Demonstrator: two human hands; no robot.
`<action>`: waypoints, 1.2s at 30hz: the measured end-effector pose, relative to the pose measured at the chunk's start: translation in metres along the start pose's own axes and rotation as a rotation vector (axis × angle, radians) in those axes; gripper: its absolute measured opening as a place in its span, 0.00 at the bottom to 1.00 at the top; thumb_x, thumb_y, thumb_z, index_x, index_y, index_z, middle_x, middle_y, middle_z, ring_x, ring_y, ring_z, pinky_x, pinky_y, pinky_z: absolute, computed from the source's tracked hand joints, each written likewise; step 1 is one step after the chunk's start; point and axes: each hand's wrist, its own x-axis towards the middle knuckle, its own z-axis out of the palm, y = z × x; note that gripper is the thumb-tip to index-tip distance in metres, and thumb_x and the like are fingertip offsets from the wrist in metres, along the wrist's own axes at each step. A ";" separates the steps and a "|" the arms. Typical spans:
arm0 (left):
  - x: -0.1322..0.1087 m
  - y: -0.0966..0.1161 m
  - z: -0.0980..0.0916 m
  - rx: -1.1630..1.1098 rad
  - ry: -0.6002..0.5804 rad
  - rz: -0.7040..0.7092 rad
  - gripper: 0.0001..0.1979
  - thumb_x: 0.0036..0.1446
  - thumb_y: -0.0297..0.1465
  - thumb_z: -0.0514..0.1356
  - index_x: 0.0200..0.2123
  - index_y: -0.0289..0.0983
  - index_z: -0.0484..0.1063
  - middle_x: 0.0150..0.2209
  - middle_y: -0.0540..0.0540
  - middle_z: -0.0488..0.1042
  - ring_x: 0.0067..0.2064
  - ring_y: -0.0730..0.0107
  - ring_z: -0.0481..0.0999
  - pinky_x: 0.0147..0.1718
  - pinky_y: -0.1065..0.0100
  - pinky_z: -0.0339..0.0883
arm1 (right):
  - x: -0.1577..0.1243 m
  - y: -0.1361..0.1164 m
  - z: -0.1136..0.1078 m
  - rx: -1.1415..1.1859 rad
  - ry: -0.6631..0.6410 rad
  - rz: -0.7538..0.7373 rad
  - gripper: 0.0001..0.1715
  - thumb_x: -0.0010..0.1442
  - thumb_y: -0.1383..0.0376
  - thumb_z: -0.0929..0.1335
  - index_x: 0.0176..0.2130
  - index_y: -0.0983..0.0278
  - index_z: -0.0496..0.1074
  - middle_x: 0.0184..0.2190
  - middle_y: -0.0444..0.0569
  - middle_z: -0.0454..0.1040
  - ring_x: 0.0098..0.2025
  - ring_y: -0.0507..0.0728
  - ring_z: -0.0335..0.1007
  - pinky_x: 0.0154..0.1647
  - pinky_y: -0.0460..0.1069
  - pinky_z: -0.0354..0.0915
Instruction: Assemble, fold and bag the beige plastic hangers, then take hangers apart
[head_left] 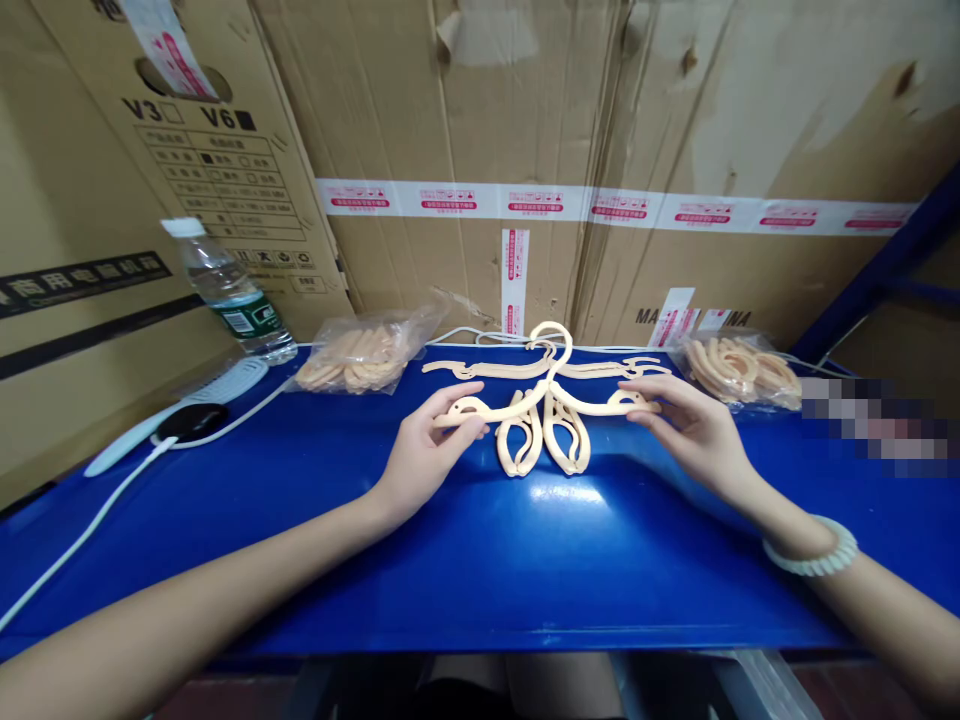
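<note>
Centrally, a cream hanger (551, 392) is held up just right of the middle of the frame, its two arms spread sideways and its hook pointing upward. The left hand (429, 450) has its grip clamped on the arm end toward the left of the frame, thumb against fingers; the right hand (694, 430) pinches the opposite end the same way. Just below the hanger's middle are two looped cream pieces (520, 445), side by side; whether they touch it, I cannot tell. Behind it, more spread hangers (491, 370) lie along the back of the blue worktop (525, 580). Clear bags of cream pieces sit farther out, one left of centre (360, 357) and one at centre right (739, 370). Toward the left edge are a tilted water bottle (240, 300), a pale blue brush (232, 383) and a black round device (193, 424) with a white cable (82, 545). Large cardboard boxes (420, 110) fill the upper frame, crossed by white tape (491, 200) with red print. A pale coiled band (814, 548) circles the right wrist.
</note>
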 end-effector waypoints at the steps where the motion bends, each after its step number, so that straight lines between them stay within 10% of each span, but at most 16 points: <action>1: 0.001 0.000 0.000 -0.045 0.016 -0.014 0.24 0.57 0.36 0.67 0.55 0.35 0.71 0.38 0.47 0.78 0.39 0.67 0.81 0.44 0.66 0.78 | 0.001 0.001 -0.001 0.051 -0.010 0.037 0.15 0.62 0.61 0.72 0.49 0.56 0.78 0.48 0.50 0.79 0.49 0.61 0.75 0.50 0.57 0.74; 13: -0.012 0.005 0.019 -0.148 -0.177 -0.050 0.28 0.57 0.34 0.66 0.58 0.38 0.62 0.34 0.49 0.78 0.33 0.69 0.80 0.34 0.68 0.79 | -0.001 -0.020 0.027 0.576 -0.051 0.296 0.29 0.55 0.60 0.77 0.52 0.56 0.65 0.40 0.48 0.78 0.41 0.56 0.77 0.42 0.52 0.75; 19: -0.015 0.006 0.022 -0.090 -0.214 -0.041 0.28 0.58 0.35 0.65 0.59 0.39 0.61 0.34 0.50 0.78 0.32 0.69 0.80 0.34 0.66 0.79 | -0.007 -0.037 0.033 0.472 -0.335 0.239 0.11 0.62 0.57 0.72 0.38 0.62 0.72 0.37 0.49 0.79 0.40 0.56 0.77 0.44 0.51 0.75; 29: -0.016 0.001 0.018 -0.056 -0.162 -0.030 0.11 0.58 0.36 0.67 0.34 0.37 0.69 0.32 0.48 0.78 0.34 0.67 0.82 0.34 0.68 0.78 | -0.010 -0.041 0.031 0.341 -0.509 0.146 0.20 0.67 0.58 0.69 0.57 0.55 0.76 0.58 0.53 0.74 0.58 0.61 0.72 0.56 0.55 0.72; 36: -0.019 0.002 0.019 0.011 -0.340 0.146 0.10 0.62 0.31 0.63 0.47 0.38 0.76 0.52 0.42 0.77 0.53 0.60 0.78 0.50 0.63 0.77 | -0.011 -0.042 0.032 0.457 -0.479 0.197 0.23 0.65 0.59 0.70 0.59 0.54 0.74 0.66 0.53 0.64 0.59 0.61 0.72 0.53 0.53 0.74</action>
